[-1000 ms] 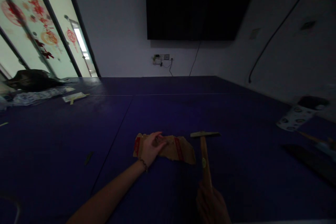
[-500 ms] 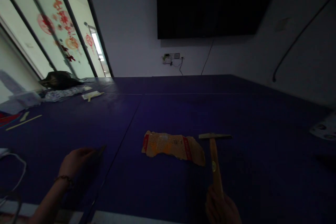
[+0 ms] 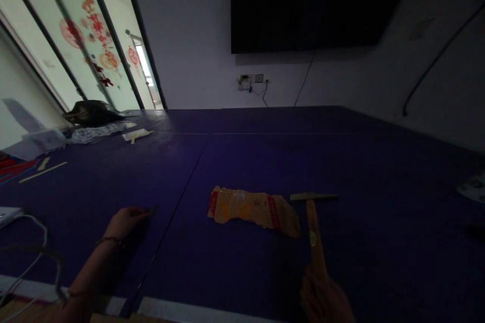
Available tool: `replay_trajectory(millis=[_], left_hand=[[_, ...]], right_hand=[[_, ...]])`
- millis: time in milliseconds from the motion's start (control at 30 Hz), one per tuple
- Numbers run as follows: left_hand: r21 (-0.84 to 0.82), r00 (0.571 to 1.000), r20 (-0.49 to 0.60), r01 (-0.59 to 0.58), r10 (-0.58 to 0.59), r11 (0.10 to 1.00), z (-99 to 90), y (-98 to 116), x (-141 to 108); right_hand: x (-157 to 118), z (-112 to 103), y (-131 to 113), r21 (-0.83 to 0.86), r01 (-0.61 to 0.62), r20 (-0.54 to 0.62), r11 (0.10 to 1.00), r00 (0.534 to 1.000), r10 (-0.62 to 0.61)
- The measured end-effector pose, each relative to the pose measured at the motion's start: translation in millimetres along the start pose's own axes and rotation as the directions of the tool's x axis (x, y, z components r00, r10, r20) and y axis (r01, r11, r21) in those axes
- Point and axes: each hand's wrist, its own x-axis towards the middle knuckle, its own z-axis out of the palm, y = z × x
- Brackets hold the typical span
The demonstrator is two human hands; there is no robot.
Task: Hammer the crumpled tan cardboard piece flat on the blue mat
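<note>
My right hand (image 3: 326, 295) is wrapped round the wooden handle of a hammer (image 3: 316, 242), whose metal head points away from me over the dark blue table. Between my two hands lies a torn piece of brown cardboard (image 3: 248, 208) with red bands. At the left, my left hand (image 3: 131, 219) pinches a small, thin, dark pointed piece (image 3: 153, 210) just above or on the table; its exact kind is too dim to tell.
On the blue table (image 3: 242, 161), a black bag (image 3: 93, 112) and a small white packet (image 3: 135, 135) lie far left. Yellowish strips (image 3: 43, 171) and a white cable (image 3: 38, 222) are at the left. A dark screen (image 3: 318, 5) hangs on the wall.
My left hand has moved a little right and up with the thin piece. The hammer is still in my right hand, and the whole view has shifted slightly.
</note>
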Motion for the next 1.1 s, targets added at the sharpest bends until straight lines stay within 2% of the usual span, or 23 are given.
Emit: replay_trajectory(millis=[100, 267, 567, 667, 767, 900, 967, 1033, 1100], left_hand=[[0.012, 1.0, -0.015, 0.016, -0.015, 1.0, 1.5, 3, 0], [0.005, 0.998, 0.033, 0.054, -0.054, 0.999, -0.9, 6, -3], [0.03, 0.986, 0.1, 0.134, -0.136, 0.991, 0.7, 24, -5], [0.05, 0.977, 0.145, 0.151, -0.157, 0.987, 3.1, 22, 0], [0.018, 0.981, 0.148, 0.125, -0.126, 0.992, 5.6, 13, 6], [-0.018, 0.985, 0.116, 0.132, -0.129, 0.991, 5.6, 5, 9], [-0.058, 0.988, 0.089, 0.128, -0.123, 0.99, 3.6, 7, 7], [-0.138, 0.996, 0.007, 0.094, -0.094, 0.986, 2.1, 13, 1], [-0.262, 0.994, -0.105, 0.014, -0.043, 0.965, 3.0, 24, -7]], right_hand=[[3, 1, 2, 0.015, -0.02, -0.005, 1.0, 1.0, 0.02], [6, -4, 5, 0.009, -0.004, -0.064, 1.0, 0.998, 0.005], [12, -10, 2, -0.074, -0.008, 0.043, 0.997, 0.999, 0.011], [10, -7, 2, -0.07, -0.016, 0.065, 0.997, 0.998, 0.021], [7, -5, 2, -0.063, -0.021, 0.065, 0.998, 0.998, 0.025], [5, -5, 4, -0.029, 0.041, -0.007, 0.999, 0.999, -0.041], [5, -5, 3, -0.041, 0.038, 0.02, 0.998, 0.999, -0.037], [5, -3, 3, -0.062, 0.028, 0.066, 0.998, 0.998, -0.024], [3, 0, 3, -0.068, 0.034, 0.057, 0.997, 0.998, -0.03]])
